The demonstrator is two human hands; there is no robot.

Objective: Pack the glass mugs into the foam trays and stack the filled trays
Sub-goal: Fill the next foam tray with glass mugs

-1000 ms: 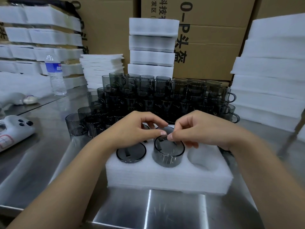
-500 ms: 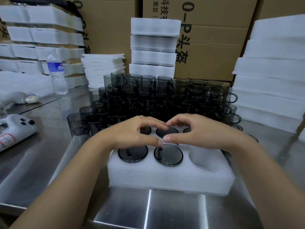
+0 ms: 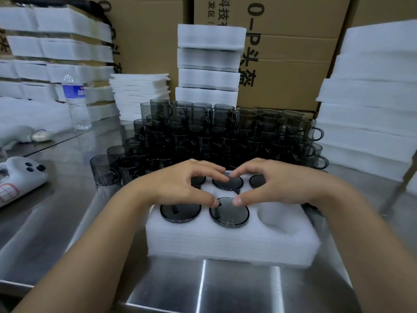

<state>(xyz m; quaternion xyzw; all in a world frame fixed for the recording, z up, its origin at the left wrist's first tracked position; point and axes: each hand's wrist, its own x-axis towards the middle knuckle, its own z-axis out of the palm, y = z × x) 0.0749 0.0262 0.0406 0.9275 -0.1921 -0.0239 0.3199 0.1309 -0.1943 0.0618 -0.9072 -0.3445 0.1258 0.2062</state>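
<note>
A white foam tray (image 3: 230, 247) with round pockets lies on the steel table in front of me. Smoky grey glass mugs sit sunk in its pockets, among them the front middle mug (image 3: 229, 213) and the front left mug (image 3: 180, 211). The front right pocket (image 3: 279, 216) holds nothing. My left hand (image 3: 180, 184) and my right hand (image 3: 270, 181) rest on the tray top, thumb tips touching the far rim of the front middle mug. Neither hand grips anything. A big stack of loose mugs (image 3: 214, 136) stands right behind the tray.
Stacked foam trays rise at the back centre (image 3: 209, 62), at the right (image 3: 372, 98) and at the far left (image 3: 56, 53). A pile of thin foam sheets (image 3: 140, 93) and a water bottle (image 3: 75, 100) stand back left. A white handheld device (image 3: 18, 177) lies at the left edge. Cardboard boxes form the back wall.
The front middle mug, standing half out of its pocket a second ago, has been pressed down flush with the foam. Both hands have let go of its rim and lie on the tray.
</note>
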